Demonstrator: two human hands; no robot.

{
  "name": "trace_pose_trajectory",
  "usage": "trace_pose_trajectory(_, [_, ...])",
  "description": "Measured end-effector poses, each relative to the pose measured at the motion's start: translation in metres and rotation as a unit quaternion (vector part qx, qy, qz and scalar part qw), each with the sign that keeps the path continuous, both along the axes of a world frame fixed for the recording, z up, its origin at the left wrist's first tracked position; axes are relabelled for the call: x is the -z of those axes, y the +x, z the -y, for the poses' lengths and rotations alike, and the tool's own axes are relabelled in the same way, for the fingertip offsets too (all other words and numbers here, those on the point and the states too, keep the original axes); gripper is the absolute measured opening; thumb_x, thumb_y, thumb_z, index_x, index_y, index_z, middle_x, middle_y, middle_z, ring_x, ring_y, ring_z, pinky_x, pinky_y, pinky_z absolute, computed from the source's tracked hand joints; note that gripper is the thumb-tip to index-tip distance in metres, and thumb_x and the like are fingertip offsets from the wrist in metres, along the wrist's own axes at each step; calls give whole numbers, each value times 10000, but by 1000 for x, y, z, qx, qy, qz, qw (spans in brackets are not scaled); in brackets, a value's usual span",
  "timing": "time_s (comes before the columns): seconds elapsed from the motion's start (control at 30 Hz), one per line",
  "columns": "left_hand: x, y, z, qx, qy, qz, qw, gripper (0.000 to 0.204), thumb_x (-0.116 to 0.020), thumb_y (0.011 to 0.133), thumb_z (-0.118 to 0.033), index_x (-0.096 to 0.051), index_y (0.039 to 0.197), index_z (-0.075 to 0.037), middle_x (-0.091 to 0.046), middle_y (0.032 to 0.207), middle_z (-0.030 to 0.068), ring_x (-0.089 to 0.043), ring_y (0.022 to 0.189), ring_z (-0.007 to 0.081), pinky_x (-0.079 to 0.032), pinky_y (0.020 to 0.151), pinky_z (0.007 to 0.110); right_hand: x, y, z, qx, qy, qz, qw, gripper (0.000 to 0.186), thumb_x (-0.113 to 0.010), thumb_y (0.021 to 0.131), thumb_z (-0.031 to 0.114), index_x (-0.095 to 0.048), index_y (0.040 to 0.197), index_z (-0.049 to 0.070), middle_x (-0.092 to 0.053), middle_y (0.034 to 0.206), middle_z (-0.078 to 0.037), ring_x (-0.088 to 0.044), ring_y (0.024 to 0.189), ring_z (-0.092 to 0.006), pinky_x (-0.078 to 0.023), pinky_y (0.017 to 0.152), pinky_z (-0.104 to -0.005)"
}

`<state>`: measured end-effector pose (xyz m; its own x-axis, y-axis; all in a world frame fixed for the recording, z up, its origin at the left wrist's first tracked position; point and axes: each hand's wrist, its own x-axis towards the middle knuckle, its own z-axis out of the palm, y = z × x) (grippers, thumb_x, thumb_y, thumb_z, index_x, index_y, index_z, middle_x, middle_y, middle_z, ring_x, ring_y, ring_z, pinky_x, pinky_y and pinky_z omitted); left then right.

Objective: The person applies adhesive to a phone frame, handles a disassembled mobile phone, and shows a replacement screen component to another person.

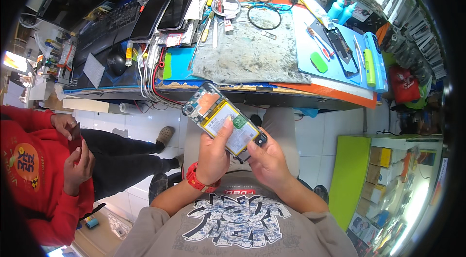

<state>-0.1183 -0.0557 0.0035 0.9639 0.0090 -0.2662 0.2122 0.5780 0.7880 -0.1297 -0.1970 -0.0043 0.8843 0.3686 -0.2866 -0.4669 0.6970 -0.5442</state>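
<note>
An opened smartphone (239,133) with its back cover off is held tilted above my lap, in front of the bench edge. Its yellow-edged battery and, at the upper left end, its circuit board and copper-coloured patch lie bare. My left hand (215,156), with a red watch on the wrist, grips the phone's near side, thumb pressed on the battery. At the lower right end, my right hand (269,159) closes on the phone beside a black part (261,139); its thumb rests near the corner. The fingers beneath the phone are hidden.
On the bench lie a stained grey work mat (252,58), two dark phones (150,18), tweezers and cables. A blue mat (310,65) at the right carries a phone frame (342,51) and tools. A person in red (43,174) is close on the left; a glass display case (383,179) stands right.
</note>
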Motion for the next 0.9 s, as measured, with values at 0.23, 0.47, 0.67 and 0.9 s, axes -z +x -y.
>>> trace_pose_trajectory(0.23, [24,-20,-7,55,178,75,980,375,-536,1068,-297,-539,1319,-18,-656,1232,120,-650,1099,212,-514,953,377,3,0,-4,63,-3,-18,998,340,-682,957,101,-591,1270,4,-675,1233,-112,-636,1134,-180,-494,989,-350])
trace_pose_trajectory(0.47, [34,-10,-65,201,-256,104,940,1034,-574,846,-785,-424,1463,31,-490,1487,217,-456,1407,323,-368,1158,509,-27,46,63,-58,-177,131,974,272,-716,920,65,-671,1166,-41,-724,1100,-91,-666,986,-131,-532,902,-301])
trace_pose_trajectory(0.67, [-8,11,-44,333,71,106,934,449,-713,976,-200,-518,1304,35,-636,1218,149,-612,1164,183,-517,985,373,-46,59,67,-213,-286,116,927,249,-780,880,77,-678,1075,-40,-702,952,-48,-645,865,-75,-531,732,-252])
trace_pose_trajectory(0.9, [-13,5,-20,267,136,6,954,217,-691,993,-168,-589,1095,-5,-696,1045,61,-647,970,75,-548,818,259,-28,42,52,-127,-270,99,949,303,-769,914,89,-624,1148,-37,-686,1018,-49,-644,925,-98,-540,804,-266])
